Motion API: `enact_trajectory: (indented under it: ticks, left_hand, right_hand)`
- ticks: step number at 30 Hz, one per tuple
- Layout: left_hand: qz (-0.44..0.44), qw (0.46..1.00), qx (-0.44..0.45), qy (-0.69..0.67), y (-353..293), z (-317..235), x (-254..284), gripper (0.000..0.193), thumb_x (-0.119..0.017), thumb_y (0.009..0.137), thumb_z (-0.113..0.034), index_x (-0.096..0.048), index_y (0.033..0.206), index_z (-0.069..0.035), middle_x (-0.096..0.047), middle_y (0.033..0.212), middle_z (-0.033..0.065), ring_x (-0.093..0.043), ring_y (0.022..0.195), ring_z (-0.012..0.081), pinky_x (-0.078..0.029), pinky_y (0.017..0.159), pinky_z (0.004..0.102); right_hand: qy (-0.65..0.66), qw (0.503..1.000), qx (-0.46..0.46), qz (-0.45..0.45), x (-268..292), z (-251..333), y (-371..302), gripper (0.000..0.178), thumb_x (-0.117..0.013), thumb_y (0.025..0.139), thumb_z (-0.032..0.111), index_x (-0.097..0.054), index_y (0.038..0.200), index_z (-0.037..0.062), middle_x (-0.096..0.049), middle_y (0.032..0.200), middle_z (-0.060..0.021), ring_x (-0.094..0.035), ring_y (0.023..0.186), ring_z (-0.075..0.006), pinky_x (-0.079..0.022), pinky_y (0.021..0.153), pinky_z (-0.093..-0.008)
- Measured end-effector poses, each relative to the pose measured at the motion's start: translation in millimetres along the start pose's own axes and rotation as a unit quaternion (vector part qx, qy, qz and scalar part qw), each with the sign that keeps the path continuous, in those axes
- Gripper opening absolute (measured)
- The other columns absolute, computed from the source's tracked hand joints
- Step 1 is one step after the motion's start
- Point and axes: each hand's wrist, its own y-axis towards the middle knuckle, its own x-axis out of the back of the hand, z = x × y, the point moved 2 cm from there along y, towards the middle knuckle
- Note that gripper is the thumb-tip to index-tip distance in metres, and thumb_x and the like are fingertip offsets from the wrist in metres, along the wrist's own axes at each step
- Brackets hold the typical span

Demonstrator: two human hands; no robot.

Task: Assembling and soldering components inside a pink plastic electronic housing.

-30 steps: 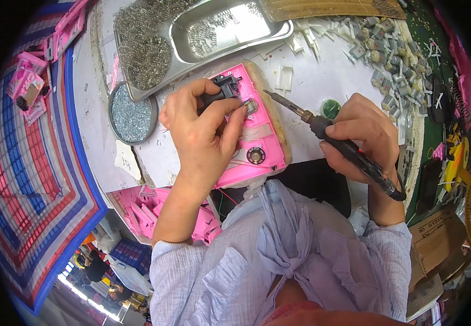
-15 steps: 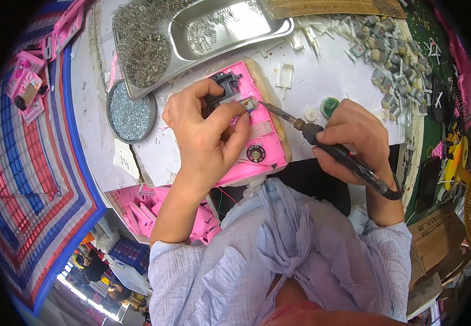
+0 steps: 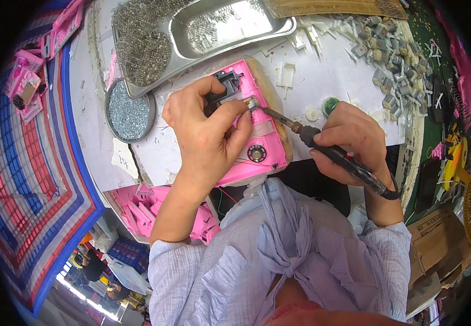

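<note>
My right hand [image 3: 352, 138] is wrapped round the black handle of a soldering iron [image 3: 340, 157]. The iron slants up to the left, its tip at a small metal-and-board part [image 3: 252, 103] in a pink plastic housing [image 3: 272, 142]. Over the housing's left side, my left hand [image 3: 202, 127] is closed, thumb and fingertips pinched beside that same part. Whatever those fingertips grip is hidden. A dark grey moulded piece [image 3: 229, 81] shows beyond my left index finger. Nearer to me in the housing sits a round black speaker [image 3: 256, 153], with thin wires by it.
Metal trays of small springs [image 3: 143, 49] stand at the back. A round dish of tiny silvery pieces [image 3: 129, 111] is at left. Grey blocks with white parts [image 3: 390, 70] are heaped at far right. A green solder spool [image 3: 330, 105] lies near my right hand. Pink parts [image 3: 143, 212] fill a box below.
The soldering iron has shifted slightly left and down, bringing its tip onto the edge of the small part. My left hand has stayed almost still.
</note>
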Motion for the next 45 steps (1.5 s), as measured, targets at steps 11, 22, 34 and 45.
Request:
enact_trajectory:
  ticks: [11,22,34,45]
  left_hand:
    - [0.011,1.000,-0.011,0.000,0.1,1.2,2.2,0.017,-0.082,0.070,-0.017,-0.076,0.086,-0.016,-0.060,0.109,0.0064,-0.053,0.094,0.0247,-0.034,0.087,0.0409]
    - [0.025,0.999,-0.021,0.020,1.1,-0.2,4.6,0.018,-0.081,0.072,-0.018,-0.076,0.088,-0.014,-0.059,0.110,0.0079,-0.052,0.096,0.0251,-0.035,0.090,0.0396]
    - [0.035,0.998,-0.026,0.034,2.7,-2.9,3.9,0.018,-0.081,0.072,-0.019,-0.077,0.089,-0.015,-0.059,0.112,0.0071,-0.052,0.095,0.0243,-0.034,0.089,0.0390]
    - [0.037,0.999,-0.029,0.028,2.7,-1.4,5.5,0.019,-0.081,0.071,-0.018,-0.077,0.089,-0.015,-0.059,0.111,0.0067,-0.052,0.094,0.0237,-0.034,0.089,0.0387]
  right_hand:
    - [0.047,0.998,-0.027,-0.013,1.7,-2.3,-1.4,0.030,-0.081,0.070,-0.002,-0.067,0.097,0.0027,-0.067,0.078,-0.0080,-0.060,0.062,-0.0228,-0.046,0.053,-0.0315]
    - [0.042,0.999,-0.022,-0.015,1.1,-1.2,0.8,0.030,-0.080,0.070,-0.002,-0.068,0.096,0.0020,-0.068,0.079,-0.0088,-0.061,0.062,-0.0234,-0.047,0.054,-0.0322]
    - [0.036,0.998,-0.040,-0.033,4.5,0.1,-2.0,0.031,-0.080,0.069,-0.003,-0.068,0.096,0.0016,-0.067,0.078,-0.0084,-0.061,0.062,-0.0234,-0.047,0.054,-0.0317]
    - [0.036,0.999,-0.027,-0.022,-1.1,-0.9,-0.4,0.031,-0.080,0.069,-0.003,-0.067,0.096,0.0029,-0.066,0.079,-0.0081,-0.060,0.062,-0.0239,-0.047,0.055,-0.0322]
